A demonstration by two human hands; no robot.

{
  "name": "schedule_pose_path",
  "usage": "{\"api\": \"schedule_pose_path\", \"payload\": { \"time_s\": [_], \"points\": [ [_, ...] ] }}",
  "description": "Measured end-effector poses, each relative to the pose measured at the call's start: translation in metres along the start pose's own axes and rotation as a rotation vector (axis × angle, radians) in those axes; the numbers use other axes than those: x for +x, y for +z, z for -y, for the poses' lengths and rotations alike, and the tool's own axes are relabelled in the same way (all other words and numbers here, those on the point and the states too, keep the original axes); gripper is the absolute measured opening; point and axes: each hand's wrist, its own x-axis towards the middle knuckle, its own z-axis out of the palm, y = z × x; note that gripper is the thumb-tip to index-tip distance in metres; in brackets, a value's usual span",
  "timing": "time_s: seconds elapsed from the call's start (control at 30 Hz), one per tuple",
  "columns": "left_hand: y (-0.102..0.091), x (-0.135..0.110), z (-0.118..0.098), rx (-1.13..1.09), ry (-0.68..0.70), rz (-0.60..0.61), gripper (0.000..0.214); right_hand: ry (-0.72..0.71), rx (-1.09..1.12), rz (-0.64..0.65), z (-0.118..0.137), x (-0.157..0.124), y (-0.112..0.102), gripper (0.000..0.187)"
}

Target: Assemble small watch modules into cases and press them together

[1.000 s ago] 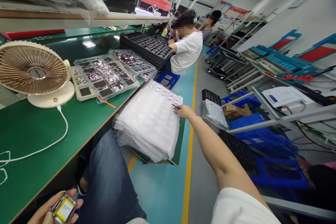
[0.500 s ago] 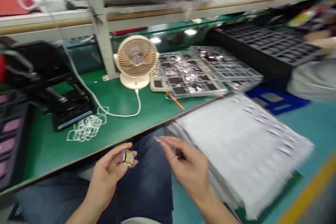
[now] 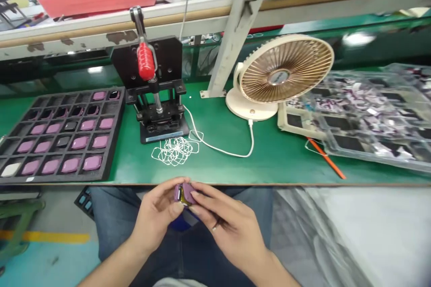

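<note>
Both hands meet over my lap, just below the green bench's front edge [image 3: 235, 183]. My left hand [image 3: 158, 217] pinches a small purple part with a yellow patch [image 3: 182, 193] between thumb and fingers. My right hand [image 3: 229, 228] has its fingertips closed on the same part from the right; a thin dark tool seems tucked under its fingers. On the bench right above them lies a loose pile of thin white frame-shaped rings [image 3: 175, 149].
A black toggle press with a red handle [image 3: 151, 89] stands mid-bench. At left is a black compartment tray of purple parts [image 3: 60, 136]. A beige desk fan [image 3: 281, 74] with a white cable, clear trays of parts [image 3: 363, 112] and an orange stick [image 3: 325, 158] lie right. White sheets [image 3: 370, 233] are stacked at lower right.
My view swung left from the aisle back to the bench. My right hand came back from the white sheet stack and closed on the purple part held in my left hand.
</note>
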Motion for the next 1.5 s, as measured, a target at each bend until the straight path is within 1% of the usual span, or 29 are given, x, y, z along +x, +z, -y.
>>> {"api": "schedule_pose_path", "payload": {
  "time_s": [0.1, 0.17, 0.23, 0.33, 0.4, 0.53, 0.7, 0.87, 1.0, 1.07, 1.13, 1.2, 1.23, 1.3, 1.33, 1.4, 1.43, 1.5],
  "points": [
    [-0.004, 0.003, -0.001, 0.000, 0.037, 0.054, 0.041, 0.135, 0.138, 0.014, 0.002, 0.004, 0.000, 0.027],
    [-0.005, 0.004, 0.000, -0.007, 0.050, 0.079, 0.040, 0.182, 0.183, 0.016, 0.004, 0.005, 0.000, 0.024],
    [-0.005, 0.005, 0.001, -0.011, 0.046, 0.095, 0.042, 0.144, 0.158, 0.005, 0.005, 0.006, -0.001, 0.024],
    [-0.005, 0.005, 0.002, -0.003, 0.040, 0.103, 0.046, 0.034, 0.074, -0.011, 0.003, 0.003, 0.000, 0.025],
    [-0.005, 0.004, 0.002, -0.001, 0.045, 0.101, 0.046, -0.014, 0.031, -0.002, 0.000, 0.001, 0.001, 0.027],
    [-0.003, 0.003, 0.001, 0.016, 0.057, 0.093, 0.047, -0.077, -0.042, 0.019, -0.001, 0.001, 0.000, 0.035],
    [-0.004, 0.004, -0.001, 0.049, 0.065, 0.053, 0.047, -0.138, -0.107, 0.032, -0.002, -0.002, 0.001, 0.043],
    [-0.007, 0.005, 0.003, 0.058, 0.088, 0.014, 0.047, -0.215, -0.239, 0.066, -0.013, -0.014, 0.009, 0.053],
    [-0.001, 0.003, 0.008, 0.064, 0.102, -0.006, 0.046, -0.247, -0.294, 0.050, -0.021, -0.019, 0.017, 0.057],
    [0.004, 0.001, 0.011, 0.064, 0.072, -0.067, 0.045, -0.270, -0.312, 0.025, -0.021, -0.017, 0.021, 0.055],
    [0.007, 0.001, 0.012, 0.059, 0.008, -0.167, 0.041, -0.261, -0.300, -0.014, -0.019, -0.012, 0.025, 0.052],
    [0.008, 0.001, 0.011, 0.028, -0.029, -0.236, 0.034, -0.179, -0.251, -0.062, -0.014, -0.006, 0.025, 0.046],
    [0.008, 0.002, 0.009, 0.005, -0.025, -0.240, 0.031, -0.122, -0.222, -0.070, -0.012, -0.003, 0.025, 0.042],
    [0.006, 0.003, 0.006, -0.029, 0.013, -0.200, 0.028, -0.031, -0.170, -0.012, -0.009, 0.003, 0.020, 0.031],
    [0.004, 0.003, 0.004, -0.032, 0.030, -0.169, 0.027, -0.019, -0.150, 0.041, -0.008, 0.006, 0.018, 0.026],
    [0.002, 0.004, 0.001, -0.020, 0.053, -0.107, 0.024, -0.051, -0.099, 0.137, -0.007, 0.011, 0.013, 0.018],
    [0.001, 0.003, 0.001, -0.011, 0.066, -0.082, 0.022, -0.080, -0.068, 0.158, -0.008, 0.012, 0.012, 0.017],
    [0.001, 0.002, 0.001, 0.012, 0.102, -0.052, 0.020, -0.120, -0.010, 0.153, -0.008, 0.014, 0.012, 0.017]
  ]
}}
